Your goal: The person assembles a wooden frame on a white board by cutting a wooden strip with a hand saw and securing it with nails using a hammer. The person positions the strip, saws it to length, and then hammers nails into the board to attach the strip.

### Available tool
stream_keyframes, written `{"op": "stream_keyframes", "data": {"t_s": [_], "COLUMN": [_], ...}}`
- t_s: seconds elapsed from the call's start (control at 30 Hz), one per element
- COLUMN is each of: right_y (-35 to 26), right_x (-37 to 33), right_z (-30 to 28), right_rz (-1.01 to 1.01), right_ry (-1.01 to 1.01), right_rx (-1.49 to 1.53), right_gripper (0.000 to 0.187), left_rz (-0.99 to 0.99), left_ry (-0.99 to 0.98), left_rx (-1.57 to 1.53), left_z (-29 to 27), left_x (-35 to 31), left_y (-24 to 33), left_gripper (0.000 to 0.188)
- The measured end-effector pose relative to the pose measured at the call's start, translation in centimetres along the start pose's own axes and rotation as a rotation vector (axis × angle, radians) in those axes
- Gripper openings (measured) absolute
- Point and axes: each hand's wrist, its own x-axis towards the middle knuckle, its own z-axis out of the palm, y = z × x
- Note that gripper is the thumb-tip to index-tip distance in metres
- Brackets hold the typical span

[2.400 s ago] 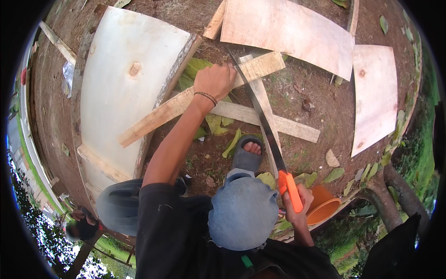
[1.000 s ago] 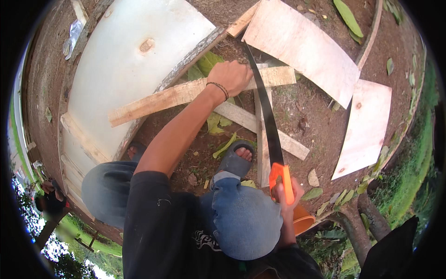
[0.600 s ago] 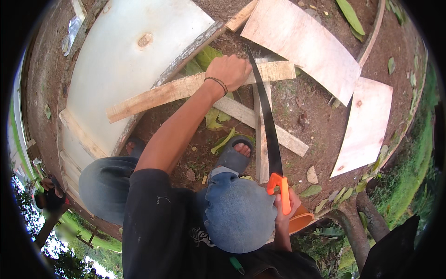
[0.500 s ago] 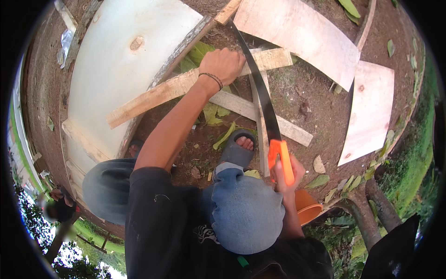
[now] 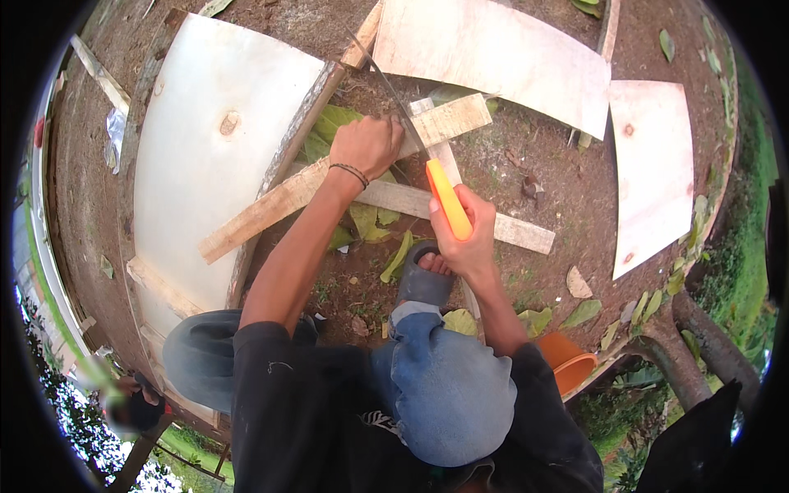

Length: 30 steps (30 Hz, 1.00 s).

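My right hand (image 5: 467, 232) is closed round the orange handle of a hand saw (image 5: 400, 105). The dark blade reaches up and away from it, lying across a wooden plank (image 5: 449, 121) just right of my left hand. With its fingers bent over, my left hand (image 5: 366, 146) grips that plank. The plank slants from lower left to upper right, its left part over the edge of a big pale panel. Other wood strips (image 5: 509, 231) cross beneath it on the ground. Whether the teeth have cut into the plank, I cannot tell.
A large pale plywood panel (image 5: 215, 168) with a wooden edge lies at left. Two more plywood sheets, one far (image 5: 493, 57) and one at right (image 5: 653, 177), rest on the soil. An orange bucket (image 5: 567, 361) stands by my right arm. Another person (image 5: 136, 407) shows at lower left.
My right hand has pushed the saw forward and up, bringing its handle close to the plank. My left hand stays on the plank. The view has shifted slightly.
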Motion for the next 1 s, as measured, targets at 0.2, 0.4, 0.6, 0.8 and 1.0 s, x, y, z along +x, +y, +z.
{"op": "stream_keyframes", "data": {"t_s": [0.2,0.4,0.6,0.8,1.0], "right_y": [2.0,0.5,0.8,0.2,-0.5], "right_x": [-4.7,-5.1,-6.6,-7.3,-8.3], "right_z": [0.3,2.9,4.2,5.2,6.1], "right_rz": [0.093,0.072,0.058,-0.066,-0.066], "right_ry": [0.089,0.057,0.076,0.052,0.165], "right_rx": [0.11,0.127,0.135,0.034,0.061], "right_gripper": [0.025,0.025,0.023,0.025,0.019], "left_rz": [0.077,0.103,0.214,0.282,0.312], "left_ry": [-0.059,-0.035,-0.184,-0.316,-0.367], "left_rx": [-0.039,-0.02,0.03,0.129,0.12], "left_z": [0.4,-1.2,-3.3,-3.3,-4.4], "left_x": [-2.7,-4.1,-6.0,-7.3,-7.3], "left_y": [0.7,-1.9,-2.3,-5.4,-5.9], "left_gripper": [0.04,0.04,0.053,0.074,0.077]}}
